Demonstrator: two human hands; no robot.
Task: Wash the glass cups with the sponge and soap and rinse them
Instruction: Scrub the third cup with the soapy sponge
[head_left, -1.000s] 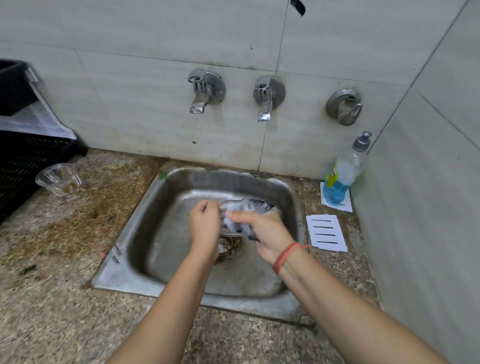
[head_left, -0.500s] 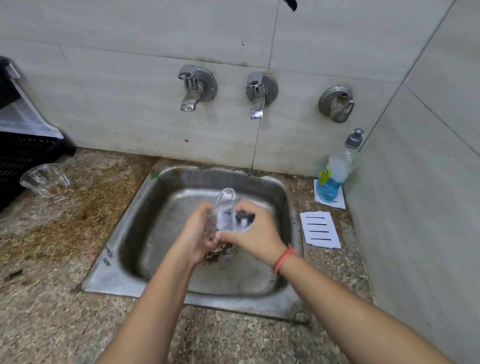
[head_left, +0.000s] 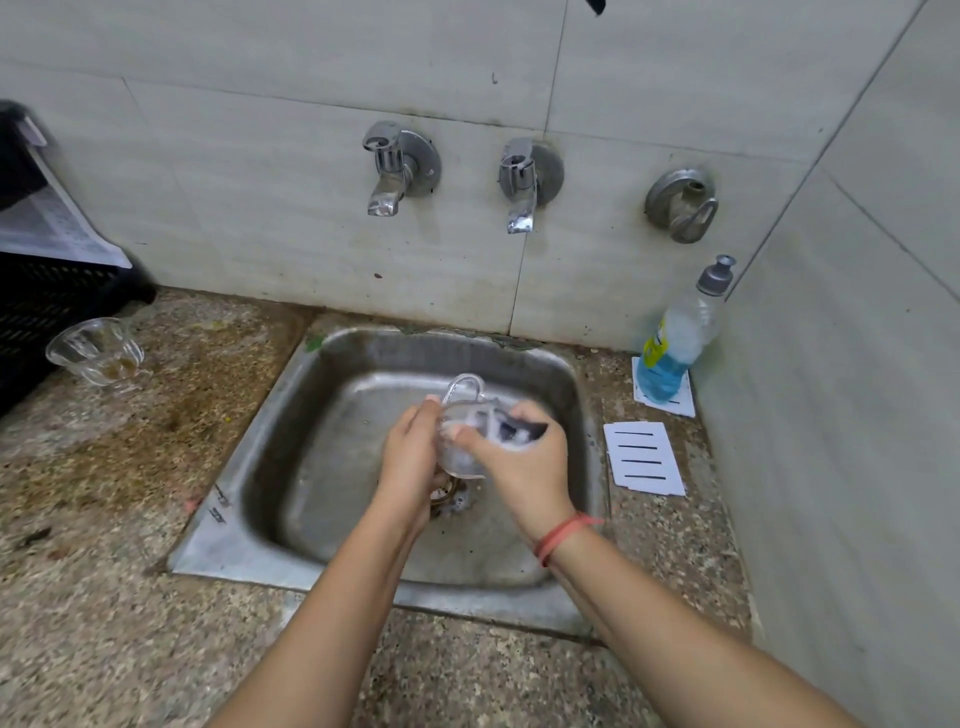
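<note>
Over the dull steel sink, the left hand curls its fingers round a clear handled glass cup, looped handle pointing up, sudsy inside. The right hand pinches a dark, foamy sponge and pushes it into the cup's mouth. All of that sits just above the drain. Out left on the speckled stone counter, a second glass cup stands upright, ribbed, with a brownish residue at the bottom, just beside a black plastic crate. In the right corner, a clear soap bottle with a grey cap holds blue liquid low down; its yellow label is too small to read. It stands on a white card, and another white card with black lines lies nearer
</note>
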